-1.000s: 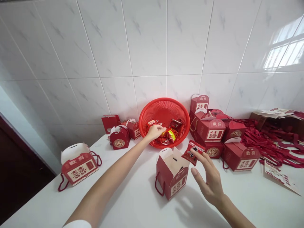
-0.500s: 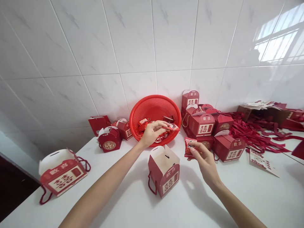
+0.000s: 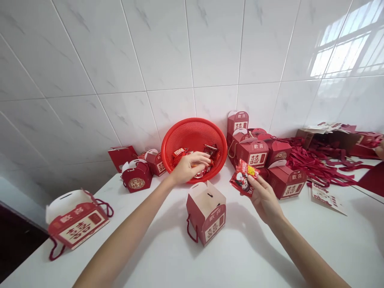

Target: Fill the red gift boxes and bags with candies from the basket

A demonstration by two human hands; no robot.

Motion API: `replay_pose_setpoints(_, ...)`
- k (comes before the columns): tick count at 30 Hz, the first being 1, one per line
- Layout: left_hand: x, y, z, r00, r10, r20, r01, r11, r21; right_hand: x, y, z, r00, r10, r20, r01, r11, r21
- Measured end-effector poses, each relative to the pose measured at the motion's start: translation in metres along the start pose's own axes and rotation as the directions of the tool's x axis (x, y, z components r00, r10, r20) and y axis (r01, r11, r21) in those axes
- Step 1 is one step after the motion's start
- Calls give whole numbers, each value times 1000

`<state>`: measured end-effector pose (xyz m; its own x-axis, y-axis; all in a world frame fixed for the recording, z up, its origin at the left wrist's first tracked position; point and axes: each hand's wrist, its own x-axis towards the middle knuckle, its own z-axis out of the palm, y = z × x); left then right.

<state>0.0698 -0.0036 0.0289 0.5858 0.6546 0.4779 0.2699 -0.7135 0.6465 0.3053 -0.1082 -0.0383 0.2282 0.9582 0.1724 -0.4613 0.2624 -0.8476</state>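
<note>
My left hand [image 3: 190,166] reaches over the front of a red plastic basket [image 3: 168,138], its fingers stretched forward and apart. Red candy packets [image 3: 180,152] lie inside the basket, some hidden under that hand. Between the thumb and fingers of my right hand [image 3: 264,196] is a shiny red snack packet [image 3: 244,178] with yellow and cartoon print; whether a second one is stacked with it I cannot tell. Between my forearms an open-topped red gift box [image 3: 207,218] stands on the white table, a dark red cord hanging at its left side.
Another open red box [image 3: 79,222] stands at the left table edge. Smaller boxes [image 3: 137,176] sit left of the basket, and stacked boxes [image 3: 253,154] to its right. Red ribbons [image 3: 309,162] and a flat card [image 3: 327,198] lie farther right. Another person's hand [image 3: 380,150] shows at the right edge.
The packet that was in my left hand is no longer seen there, and that hand has opened over the basket. My right hand has turned its packet, showing the printed face. The view shifted slightly.
</note>
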Motion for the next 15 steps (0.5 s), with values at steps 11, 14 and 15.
replay_pose_setpoints(11,22,-56,11,940,-331,90,184,708,682,8,-2,-8,995,50,-86,-48,998,29)
replay_pose_setpoints(14,30,-52,21,933,-354,63,199,653,731,11,-2,-11,986,144,-88,-135,985,107)
replay_pose_setpoints(15,33,-52,23,928,-365,66,199,641,741,12,-2,-12,981,183,-71,-172,975,139)
